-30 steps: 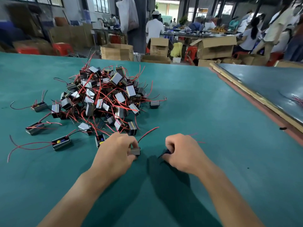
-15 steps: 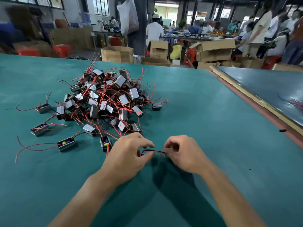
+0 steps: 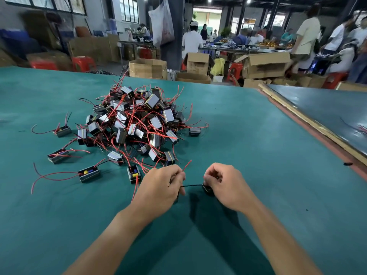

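A: Hands?
B: Both curled. Pinching wire (image 3: 191,185) with left hand (image 3: 160,187), plus a red lead (image 3: 187,165) poking up past the knuckles. Clamping a dark part (image 3: 208,189) under right hand (image 3: 225,185). Mostly hidden, can't tell what kind of grip.
A: Wire location?
B: Stretched taut between the two hands, just above the table (image 3: 258,175).
A: Risks?
B: Could tear out of the dark part if pulled harder: thin and already tight. Could slip from the left pinch and spring back. Easy to tug the red lead along by mistake, same pinch.
A: Anything nearby?
B: Stray module (image 3: 134,173) just left of left hand, red tail running toward the wrist, likely to get dragged. Pile (image 3: 137,124) beyond left hand, close enough to snag on.
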